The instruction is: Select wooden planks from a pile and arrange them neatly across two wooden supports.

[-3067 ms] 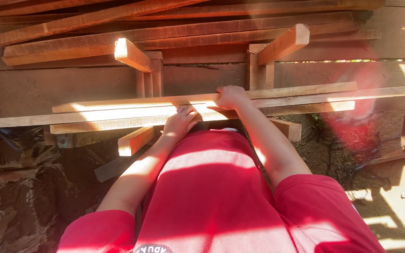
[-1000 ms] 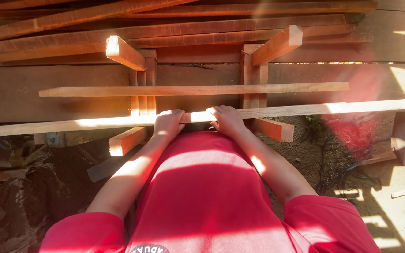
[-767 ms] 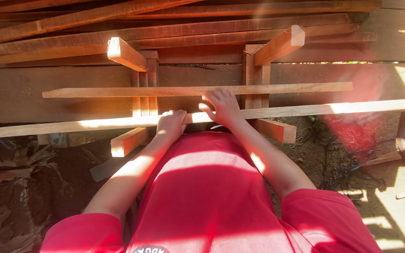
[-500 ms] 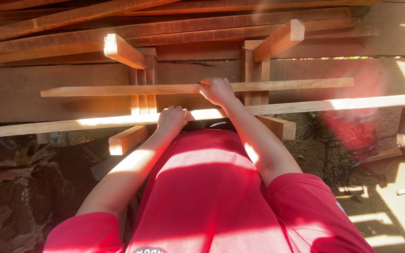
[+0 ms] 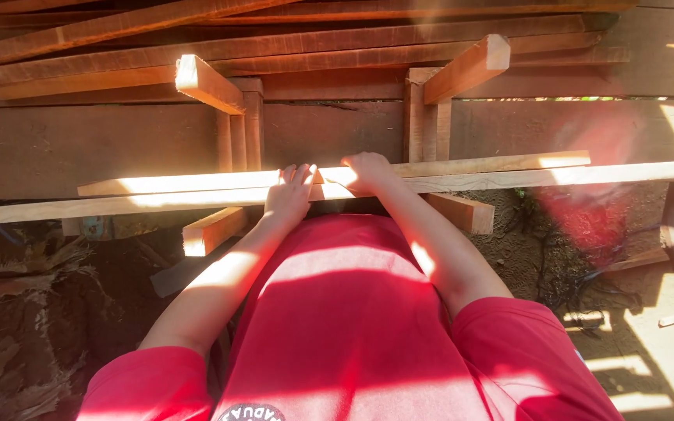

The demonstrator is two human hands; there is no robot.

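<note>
Head view: right hand (image 5: 367, 171) is clamped on the shorter pale wooden strip (image 5: 462, 166), now drawn back against the long pale wooden strip (image 5: 555, 176) across the wooden trestle arms (image 5: 462, 212). Left hand (image 5: 290, 193) lies flat, fingers spread, on both.

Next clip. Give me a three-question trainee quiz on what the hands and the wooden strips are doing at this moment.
1. True or false: the left hand lies flat with fingers spread across both long strips.
2. Multiple choice: the right hand is
A. hanging clear of the wood
B. curled on the far strip
C. gripping a support beam
3. Fill in: the far strip and the near strip lie side by side across two ______ beams.

Key:
1. True.
2. B.
3. Support; the second support beam stands to the right.
</note>
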